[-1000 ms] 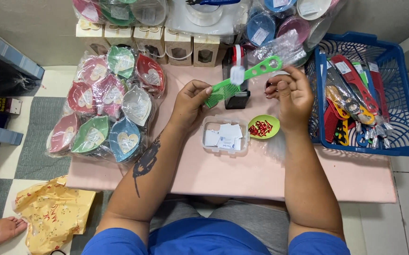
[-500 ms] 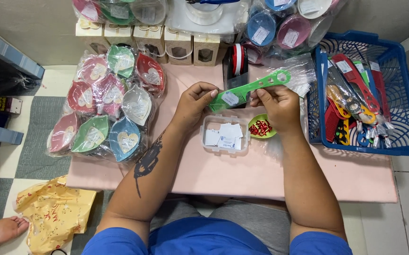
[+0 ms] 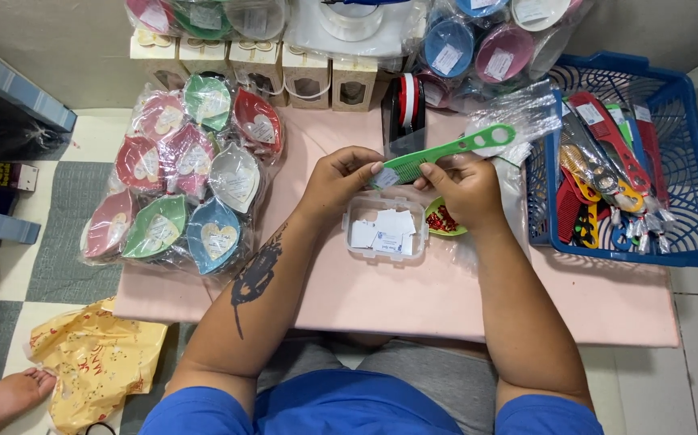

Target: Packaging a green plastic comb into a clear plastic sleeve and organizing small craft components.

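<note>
Comb now level, dropped from its tilt; my left hand and right hand pinch it closed, sticker going on, tub at 6 o'clock.

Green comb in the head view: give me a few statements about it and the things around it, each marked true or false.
1. Both hands, left hand and right hand, hold the green comb. True.
2. The clear box of white slips lies inside the blue basket. False: it lies on the pink table.
3. The blue basket holds combs. True.
4. The comb lies flat on the table. False: it is held above it.
</note>
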